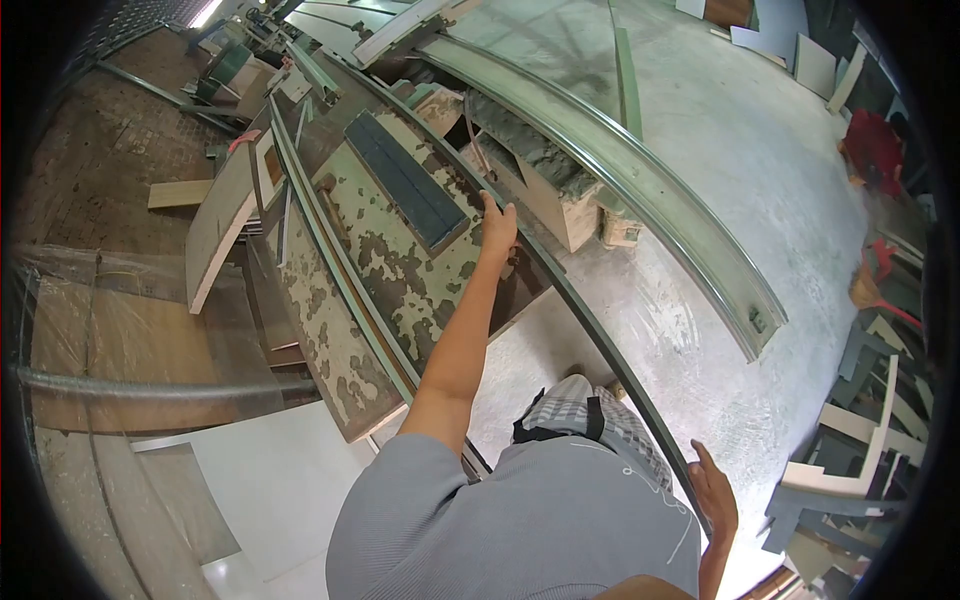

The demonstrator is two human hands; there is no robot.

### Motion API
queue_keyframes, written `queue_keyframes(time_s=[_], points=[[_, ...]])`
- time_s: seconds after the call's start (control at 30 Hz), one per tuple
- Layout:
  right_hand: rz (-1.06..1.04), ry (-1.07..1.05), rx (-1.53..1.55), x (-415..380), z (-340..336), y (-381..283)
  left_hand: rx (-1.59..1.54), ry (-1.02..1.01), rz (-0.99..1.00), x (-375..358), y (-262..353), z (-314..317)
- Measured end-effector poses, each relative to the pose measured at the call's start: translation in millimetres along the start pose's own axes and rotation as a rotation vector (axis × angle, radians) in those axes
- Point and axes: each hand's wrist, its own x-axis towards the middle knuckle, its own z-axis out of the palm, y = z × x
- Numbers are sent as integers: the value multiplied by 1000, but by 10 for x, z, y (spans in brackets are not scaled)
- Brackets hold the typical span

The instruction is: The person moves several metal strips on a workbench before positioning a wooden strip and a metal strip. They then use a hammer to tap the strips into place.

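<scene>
A long, narrow dark strip [600,337] runs diagonally from the cluttered far end down past my right side. My left hand [497,228] is closed around its middle, over the edge of a worn table [375,265] with flaking pale paint. Near the strip's lower end, my right hand [712,492] grips it from the outer side, one finger stretched out along it; its other fingers are partly hidden. A dark rectangular board [405,180] lies on the table just beyond my left hand.
A curved rail [640,165] with a shiny edge arcs over the floor on the right. Offcuts [850,430] are piled at far right. Long metal rails [325,225] cross the table. White panels [270,480] and plastic-covered boards [120,325] lie at left.
</scene>
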Motion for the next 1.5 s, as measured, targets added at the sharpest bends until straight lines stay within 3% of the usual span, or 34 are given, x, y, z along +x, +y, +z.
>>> queue_keyframes(time_s=[0.17, 0.43, 0.63, 0.7, 0.73, 0.8, 0.87, 0.93, 1.0, 1.27, 1.5], points=[[15, -39, 150, -83, -7, -46, 40, -9, -14, 214, 221, -44], [-239, -40, 89, 50, -80, -430, 56, 9, -37, 817, 273, -179], [-89, -142, 236, 286, -62, -416, 41, 10, -74, 842, 361, -212], [-93, -157, 282, 328, -77, -419, 301, 209, -61, 723, 393, -172], [-101, -164, 334, 352, -81, -427, 301, 209, -65, 692, 266, -128], [-128, -162, 361, 430, -85, -427, 382, 529, 521, 465, -63, -12], [-156, -158, 391, 531, -99, -433, 146, 311, 342, -441, 161, 109], [-95, -215, 393, 654, -108, -468, -120, 157, 314, -694, -241, 405], [-123, -238, 413, 784, -96, -518, -182, 10, 234, -1027, -292, 556], [-188, -299, 451, 1364, -16, -773, -157, 20, 109, -709, -197, 728], [-179, -336, 532, 1687, -2, -1239, -168, 54, 54, -303, 44, 517]])
